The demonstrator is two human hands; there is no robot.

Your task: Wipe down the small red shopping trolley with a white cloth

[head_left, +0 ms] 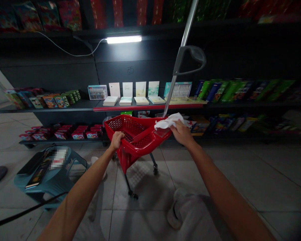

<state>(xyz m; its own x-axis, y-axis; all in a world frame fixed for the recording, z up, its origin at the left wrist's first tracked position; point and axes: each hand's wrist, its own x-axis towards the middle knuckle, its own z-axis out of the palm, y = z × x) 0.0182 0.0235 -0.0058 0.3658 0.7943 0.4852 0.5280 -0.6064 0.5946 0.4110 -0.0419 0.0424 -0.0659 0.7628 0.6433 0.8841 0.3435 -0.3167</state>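
Note:
A red plastic shopping cart (140, 150) with perforated basket walls stands on casters in front of me. My left hand (117, 140) is closed over the near left rim of its basket. At the cart's right end, my right hand (181, 133) grips a white cloth (169, 121), which lies against the rim there. Above the cloth a metal pole (185, 36) with a grey loop handle (190, 60) rises from the cart, leaning to the right. The fingertips of my right hand are partly hidden by the cloth.
Behind the cart stand dark shelves (72, 108) with books, boxes and snack packs. A lit tube lamp (124, 39) hangs under the upper shelf. To the left is a blue-grey plastic stool (65, 180) bearing flat items. A black cable (27, 210) crosses the lower left.

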